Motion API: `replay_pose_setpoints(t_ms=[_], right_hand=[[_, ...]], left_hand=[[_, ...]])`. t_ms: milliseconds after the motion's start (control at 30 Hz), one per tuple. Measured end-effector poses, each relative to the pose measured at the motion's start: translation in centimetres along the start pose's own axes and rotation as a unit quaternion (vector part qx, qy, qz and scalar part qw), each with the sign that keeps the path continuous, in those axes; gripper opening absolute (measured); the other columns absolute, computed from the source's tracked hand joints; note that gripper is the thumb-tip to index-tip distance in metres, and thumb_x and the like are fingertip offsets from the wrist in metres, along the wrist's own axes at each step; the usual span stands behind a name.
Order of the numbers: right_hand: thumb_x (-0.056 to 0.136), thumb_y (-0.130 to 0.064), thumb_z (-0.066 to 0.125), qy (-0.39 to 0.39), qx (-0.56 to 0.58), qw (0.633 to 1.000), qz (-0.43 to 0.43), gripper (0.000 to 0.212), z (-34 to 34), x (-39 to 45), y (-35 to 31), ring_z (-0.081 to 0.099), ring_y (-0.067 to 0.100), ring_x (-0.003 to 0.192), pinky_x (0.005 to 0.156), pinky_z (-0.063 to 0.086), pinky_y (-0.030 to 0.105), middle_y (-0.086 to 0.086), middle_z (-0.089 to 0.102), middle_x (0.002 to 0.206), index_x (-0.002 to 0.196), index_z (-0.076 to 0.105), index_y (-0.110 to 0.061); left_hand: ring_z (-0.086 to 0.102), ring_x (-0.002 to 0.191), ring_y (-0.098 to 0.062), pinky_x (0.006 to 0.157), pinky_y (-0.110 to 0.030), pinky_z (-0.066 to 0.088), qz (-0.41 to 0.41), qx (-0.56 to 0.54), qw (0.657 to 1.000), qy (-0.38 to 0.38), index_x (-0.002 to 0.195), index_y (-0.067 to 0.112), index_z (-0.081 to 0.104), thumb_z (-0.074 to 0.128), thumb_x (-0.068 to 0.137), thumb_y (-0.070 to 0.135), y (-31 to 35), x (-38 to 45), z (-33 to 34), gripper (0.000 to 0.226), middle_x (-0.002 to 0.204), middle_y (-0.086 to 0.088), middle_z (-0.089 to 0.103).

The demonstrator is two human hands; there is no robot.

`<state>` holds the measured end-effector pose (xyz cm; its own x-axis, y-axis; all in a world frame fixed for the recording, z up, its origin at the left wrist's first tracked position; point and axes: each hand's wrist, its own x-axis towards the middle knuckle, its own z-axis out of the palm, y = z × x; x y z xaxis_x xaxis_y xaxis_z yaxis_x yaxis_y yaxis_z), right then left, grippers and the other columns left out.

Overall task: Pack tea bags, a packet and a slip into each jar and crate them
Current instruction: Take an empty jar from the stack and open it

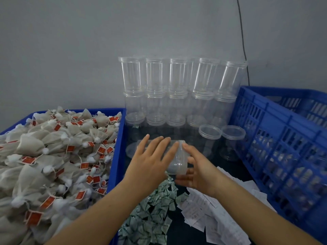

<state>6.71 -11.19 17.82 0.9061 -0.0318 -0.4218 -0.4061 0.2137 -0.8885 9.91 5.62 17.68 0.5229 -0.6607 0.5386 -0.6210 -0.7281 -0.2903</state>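
Grey wall behind, dark bench under my hands. Left hand (152,163) lies over clear jar (175,162) tipped on its side, fingers straight, spread. Right hand (196,171) cups jar's open mouth, fingers loosely curved. Stacked empty jars (178,89) beyond fingertips. Tea bags (53,156) heaped in bin left of left hand. Packets (152,213) beneath wrists, slips (208,214) under right forearm, blue crate (286,138) right of right hand.

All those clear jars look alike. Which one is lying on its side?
The clear jar held between both hands, left hand and right hand, lies tipped sideways with its mouth toward the right hand. The stacked jars behind stand upright.
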Motion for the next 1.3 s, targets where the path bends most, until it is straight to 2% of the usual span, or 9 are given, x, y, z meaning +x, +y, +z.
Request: replay_pose_setpoints(t_ms=[200, 367, 433, 567, 800, 933, 1000, 1167, 1300], right_hand=[[0.058, -0.068, 0.063, -0.031, -0.062, 0.998, -0.001, 0.083, -1.4, -0.6, 0.3, 0.07, 0.02, 0.066, 0.06, 0.058, 0.03, 0.014, 0.07, 0.09, 0.117, 0.066, -0.01], [0.078, -0.052, 0.072, -0.039, -0.267, 0.95, -0.157, 0.046, -2.6, -0.7, 0.3, 0.069, 0.009, 0.077, 0.073, 0.061, 0.029, -0.001, 0.061, 0.108, 0.118, 0.051, -0.042], [0.074, -0.052, 0.078, -0.061, -0.335, 0.918, -0.203, 0.056, -3.5, -0.8, 0.1, 0.067, 0.008, 0.085, 0.075, 0.058, 0.025, -0.008, 0.058, 0.11, 0.118, 0.045, -0.054], [0.059, -0.056, 0.077, -0.114, -0.464, 0.837, -0.268, 0.09, -5.5, -0.8, -0.3, 0.055, -0.005, 0.11, 0.088, 0.049, 0.016, -0.033, 0.04, 0.129, 0.131, 0.024, -0.069], [0.073, -0.032, 0.082, -0.142, -0.615, 0.68, -0.373, 0.097, -7.4, -1.0, 0.1, 0.02, -0.022, 0.131, 0.097, 0.029, -0.001, -0.048, 0.008, 0.14, 0.131, 0.016, -0.071], [0.061, -0.006, 0.089, -0.068, -0.65, 0.497, -0.571, 0.091, -7.1, -0.8, 0.9, 0.041, 0.014, 0.13, 0.096, 0.049, 0.029, -0.007, 0.03, 0.146, 0.133, 0.038, -0.032], [0.058, 0.0, 0.09, -0.059, -0.634, 0.45, -0.626, 0.09, -7.0, -0.7, 1.4, 0.046, 0.024, 0.127, 0.089, 0.057, 0.041, 0.002, 0.036, 0.141, 0.129, 0.042, -0.028], [0.063, -0.013, 0.094, -0.061, -0.637, 0.472, -0.606, 0.099, -7.9, -0.5, 2.2, 0.033, 0.026, 0.141, 0.102, 0.049, 0.038, 0.009, 0.025, 0.151, 0.14, 0.033, -0.028], [0.071, -0.058, 0.081, -0.097, -0.61, 0.659, -0.429, 0.113, -8.4, -1.6, 1.9, -0.001, -0.011, 0.146, 0.107, 0.017, 0.011, -0.028, -0.015, 0.158, 0.143, -0.007, -0.066]], left_hand=[[0.063, 0.104, -0.03, 0.087, -0.042, 0.052, 0.019, -0.011, 0.999, -0.028, 0.126, 0.009, 0.06, 0.085, 0.051, 0.043, 1.0, 0.2, 0.3, 0.087, 0.118, -0.013, 0.064], [0.041, 0.129, -0.018, 0.105, -0.03, 0.034, -0.033, -0.143, 0.985, -0.091, 0.149, 0.014, 0.024, 0.066, 0.069, 0.062, 0.9, -0.3, 0.6, 0.102, 0.146, 0.001, 0.039], [0.037, 0.131, -0.015, 0.105, -0.027, 0.029, -0.03, -0.182, 0.979, -0.087, 0.15, 0.017, 0.018, 0.064, 0.07, 0.062, 0.7, -0.5, 0.8, 0.103, 0.148, 0.004, 0.035], [0.036, 0.131, -0.013, 0.105, -0.024, 0.027, -0.002, -0.213, 0.972, -0.094, 0.15, 0.018, 0.019, 0.063, 0.069, 0.064, 0.6, -0.7, 0.8, 0.103, 0.148, 0.005, 0.034], [0.036, 0.128, -0.008, 0.103, -0.019, 0.027, 0.023, -0.273, 0.952, -0.139, 0.15, 0.024, 0.017, 0.064, 0.068, 0.064, 0.9, -0.9, 1.1, 0.102, 0.147, 0.011, 0.033], [0.036, 0.127, -0.005, 0.104, -0.019, 0.03, 0.018, -0.313, 0.934, -0.169, 0.148, 0.029, 0.018, 0.069, 0.068, 0.062, 0.9, -1.1, 1.1, 0.1, 0.145, 0.015, 0.033], [0.035, 0.126, -0.002, 0.105, -0.021, 0.032, 0.021, -0.318, 0.931, -0.178, 0.148, 0.031, 0.018, 0.071, 0.068, 0.061, 0.8, -1.2, 1.0, 0.101, 0.143, 0.018, 0.033], [0.03, 0.127, 0.002, 0.104, -0.015, 0.025, 0.016, -0.324, 0.93, -0.174, 0.148, 0.032, 0.017, 0.071, 0.067, 0.062, 1.0, -1.1, 1.0, 0.102, 0.145, 0.02, 0.03], [0.03, 0.131, 0.0, 0.108, -0.023, 0.03, -0.01, -0.331, 0.931, -0.154, 0.149, 0.029, 0.017, 0.072, 0.066, 0.061, 1.0, -0.8, 0.9, 0.104, 0.146, 0.017, 0.031]])
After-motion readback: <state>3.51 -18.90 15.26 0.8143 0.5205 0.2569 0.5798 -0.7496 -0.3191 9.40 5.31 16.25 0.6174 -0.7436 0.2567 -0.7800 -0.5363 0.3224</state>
